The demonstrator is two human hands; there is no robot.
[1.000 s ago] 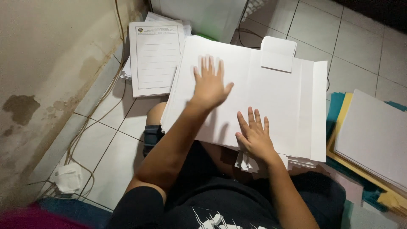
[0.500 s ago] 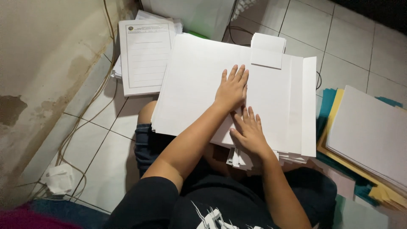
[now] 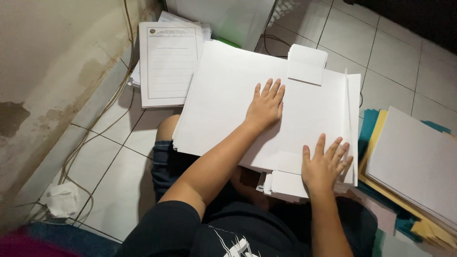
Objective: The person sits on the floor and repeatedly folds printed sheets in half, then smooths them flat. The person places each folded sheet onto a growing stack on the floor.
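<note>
A large stack of white paper sheets (image 3: 223, 104) rests on my lap and knee. My left hand (image 3: 265, 107) lies flat on the middle of the top sheet, fingers together and pointing away. At the stack's near right corner my right hand (image 3: 326, 164) presses down with its fingers spread, next to the folded right edge (image 3: 351, 123). A small folded white sheet (image 3: 307, 64) sits at the far edge of the stack. Neither hand grips anything.
A printed form with ruled lines (image 3: 167, 64) lies on more papers by the wall at left. A pile of white, yellow and teal sheets (image 3: 414, 166) lies at right. Cables (image 3: 102, 119) run along the wall. A crumpled tissue (image 3: 62, 200) is on the tiled floor.
My left hand slid rightward across the top sheet to its middle. My right hand moved right to the stack's near right corner and spread its fingers.
</note>
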